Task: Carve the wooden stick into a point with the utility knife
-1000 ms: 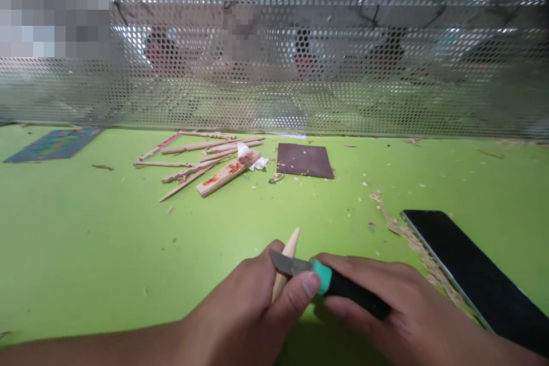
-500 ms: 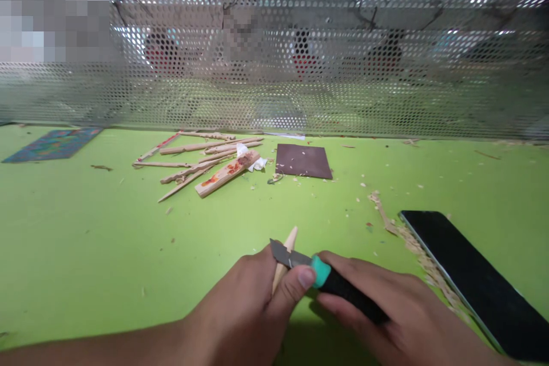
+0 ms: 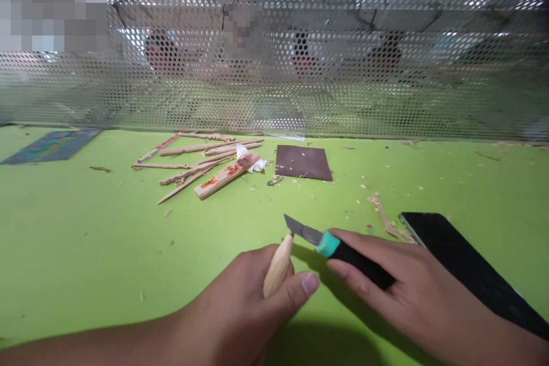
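Knife (image 3: pixel 334 247) blade at stick (image 3: pixel 278 266) tip, bare mat (image 3: pixel 86 240) leftward

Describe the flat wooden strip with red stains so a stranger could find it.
On the green table, look toward the perforated metal screen, left of the dark brown square sheet. In the heap of thin carved sticks lies the flat wooden strip. It alone is broad, flat and red-smeared.

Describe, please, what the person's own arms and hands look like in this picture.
Both are bare: the left hand and the right hand wear no gloves, rings or watch that I can see, and both forearms run to the bottom edge of the picture without any sleeve. The left thumbnail is short and plain. No markings show.
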`<state>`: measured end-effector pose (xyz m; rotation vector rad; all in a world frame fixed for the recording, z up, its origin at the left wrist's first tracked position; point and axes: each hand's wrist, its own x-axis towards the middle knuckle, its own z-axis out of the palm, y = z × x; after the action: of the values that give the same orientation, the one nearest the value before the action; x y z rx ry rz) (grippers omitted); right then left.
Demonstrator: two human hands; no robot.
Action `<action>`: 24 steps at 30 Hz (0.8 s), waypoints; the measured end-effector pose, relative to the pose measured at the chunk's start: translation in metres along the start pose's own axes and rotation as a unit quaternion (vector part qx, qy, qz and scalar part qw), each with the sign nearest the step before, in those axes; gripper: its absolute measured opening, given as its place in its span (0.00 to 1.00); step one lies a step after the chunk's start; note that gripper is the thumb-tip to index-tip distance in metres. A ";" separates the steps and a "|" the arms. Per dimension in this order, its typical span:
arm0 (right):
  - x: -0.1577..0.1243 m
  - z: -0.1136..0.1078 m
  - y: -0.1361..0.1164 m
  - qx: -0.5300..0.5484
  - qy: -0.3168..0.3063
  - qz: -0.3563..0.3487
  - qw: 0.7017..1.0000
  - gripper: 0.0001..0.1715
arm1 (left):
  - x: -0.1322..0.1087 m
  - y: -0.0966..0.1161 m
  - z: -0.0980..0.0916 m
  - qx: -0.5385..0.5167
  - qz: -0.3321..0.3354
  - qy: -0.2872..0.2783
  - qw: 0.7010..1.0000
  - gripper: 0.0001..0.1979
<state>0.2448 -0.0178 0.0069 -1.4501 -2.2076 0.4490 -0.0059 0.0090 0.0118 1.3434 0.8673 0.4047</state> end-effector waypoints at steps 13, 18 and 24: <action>-0.001 0.003 -0.001 0.052 -0.084 -0.048 0.994 0.17 | 0.001 0.000 -0.001 0.031 0.003 -0.009 0.999 0.21; -0.003 0.010 0.003 -0.014 -0.018 -0.054 0.998 0.23 | 0.002 -0.002 0.003 0.034 -0.008 0.017 0.999 0.26; 0.000 0.005 0.009 -0.032 0.040 -0.054 0.997 0.24 | 0.001 -0.004 0.004 0.015 -0.004 0.018 1.000 0.26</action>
<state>0.2488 -0.0147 -0.0017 -1.3500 -2.2419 0.2814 -0.0029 0.0061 0.0081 1.3637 0.9115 0.4129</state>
